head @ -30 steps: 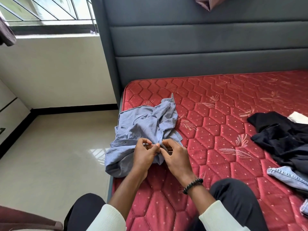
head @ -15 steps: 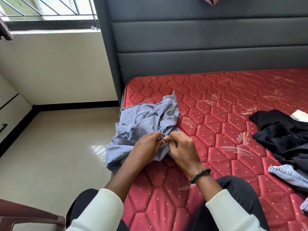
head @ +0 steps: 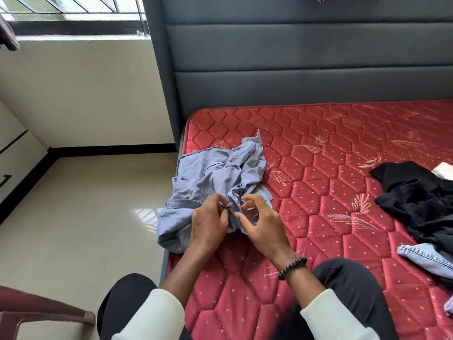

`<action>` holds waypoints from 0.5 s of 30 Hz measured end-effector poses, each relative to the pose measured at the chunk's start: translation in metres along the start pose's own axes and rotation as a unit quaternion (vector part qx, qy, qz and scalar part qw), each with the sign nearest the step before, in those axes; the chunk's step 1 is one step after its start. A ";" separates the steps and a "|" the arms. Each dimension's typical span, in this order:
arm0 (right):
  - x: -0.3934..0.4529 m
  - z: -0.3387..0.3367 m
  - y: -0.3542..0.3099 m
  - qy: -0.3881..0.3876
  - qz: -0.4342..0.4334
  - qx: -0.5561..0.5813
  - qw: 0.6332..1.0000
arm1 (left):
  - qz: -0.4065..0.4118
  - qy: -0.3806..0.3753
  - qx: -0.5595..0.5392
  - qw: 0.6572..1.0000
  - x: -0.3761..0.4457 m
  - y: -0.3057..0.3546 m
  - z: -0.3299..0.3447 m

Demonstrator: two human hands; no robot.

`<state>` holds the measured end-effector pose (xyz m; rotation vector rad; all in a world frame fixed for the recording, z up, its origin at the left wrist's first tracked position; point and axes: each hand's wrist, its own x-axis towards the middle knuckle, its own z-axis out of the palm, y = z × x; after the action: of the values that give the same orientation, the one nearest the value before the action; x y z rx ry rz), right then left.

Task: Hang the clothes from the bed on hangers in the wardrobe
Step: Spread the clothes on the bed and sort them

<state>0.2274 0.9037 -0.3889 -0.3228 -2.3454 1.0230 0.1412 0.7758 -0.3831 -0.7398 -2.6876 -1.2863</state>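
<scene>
- A crumpled light-blue shirt (head: 215, 182) lies bunched at the left edge of the bed (head: 318, 168), on the red quilted mattress, one hem spilling over the side toward the floor (head: 81, 217).
- Small dark buttons dot the shirt's placket; a collar point sticks up at the far end of the heap.
- Your left hand (head: 208, 222) pinches a fold of the shirt between thumb and fingertips, closed on the cloth.
- Your right hand (head: 262, 227) sits just beside it, fingers spread and curled, loosened over the fabric; whether it grips any cloth you cannot tell.
- Half a second ago both hands were pressed together on the same fold; now the right fingers have opened and the hands have drawn slightly apart.
- The shirt heap has kept its place on the mattress.
- A black garment (head: 416, 197) lies well apart at the right, with blue denim (head: 426, 258) nearer you below it and a white piece (head: 443, 170) at its far edge.
- Bare mattress stretches between the shirt and the black garment.
- The grey padded headboard (head: 306, 69) bounds the far side; open tiled floor runs along the left.
- Your knees in dark trousers (head: 350, 290) rest on the near mattress, and a beaded bracelet (head: 293, 267) circles your right wrist.
</scene>
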 end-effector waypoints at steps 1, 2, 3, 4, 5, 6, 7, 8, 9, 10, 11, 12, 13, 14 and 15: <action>-0.004 0.000 0.006 -0.018 0.021 0.011 1.000 | -0.012 0.014 -0.004 1.000 0.003 0.000 -0.002; -0.008 0.001 0.011 -0.038 0.042 0.020 0.998 | -0.023 0.026 -0.018 0.999 0.006 0.000 -0.004; -0.012 0.002 0.016 -0.058 0.060 0.027 0.996 | -0.032 0.034 -0.034 0.998 0.008 0.000 -0.006; -0.014 0.003 0.019 -0.074 0.070 0.035 0.994 | -0.034 0.038 -0.050 0.997 0.011 0.001 -0.007; -0.016 0.005 0.021 -0.086 0.074 0.040 0.993 | -0.033 0.035 -0.062 0.997 0.012 0.002 -0.009; -0.016 0.008 0.020 -0.090 0.074 0.045 0.992 | -0.029 0.028 -0.072 0.997 0.014 0.002 -0.011; -0.015 0.011 0.017 -0.083 0.072 0.046 0.993 | -0.026 0.021 -0.080 0.996 0.016 0.003 -0.013; -0.014 0.015 0.015 -0.064 0.069 0.047 0.994 | -0.023 0.017 -0.083 0.996 0.017 0.003 -0.015; -0.010 0.018 0.011 -0.034 0.065 0.044 0.996 | -0.019 0.015 -0.083 0.996 0.019 0.002 -0.017; -0.007 0.020 0.008 -0.001 0.063 0.044 0.997 | -0.013 0.013 -0.075 0.997 0.019 -0.001 -0.018; -0.003 0.020 0.005 0.025 0.070 0.049 0.996 | -0.007 0.006 -0.055 0.998 0.020 -0.005 -0.019; 0.001 0.019 0.003 0.041 0.084 0.061 0.994 | 0.000 -0.008 -0.025 1.000 0.021 -0.012 -0.020; 0.006 0.016 0.000 0.049 0.102 0.074 0.991 | 0.008 -0.033 0.011 0.999 0.021 -0.019 -0.022; 0.011 0.012 -0.002 0.051 0.115 0.092 0.988 | 0.016 -0.063 0.049 0.997 0.021 -0.028 -0.025; 0.016 0.007 -0.003 0.048 0.125 0.115 0.984 | 0.024 -0.090 0.082 0.992 0.021 -0.038 -0.027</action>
<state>0.2106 0.9042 -0.3845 -0.5740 -2.1097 1.3519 0.1016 0.7436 -0.3868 -0.9337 -2.8506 -1.0193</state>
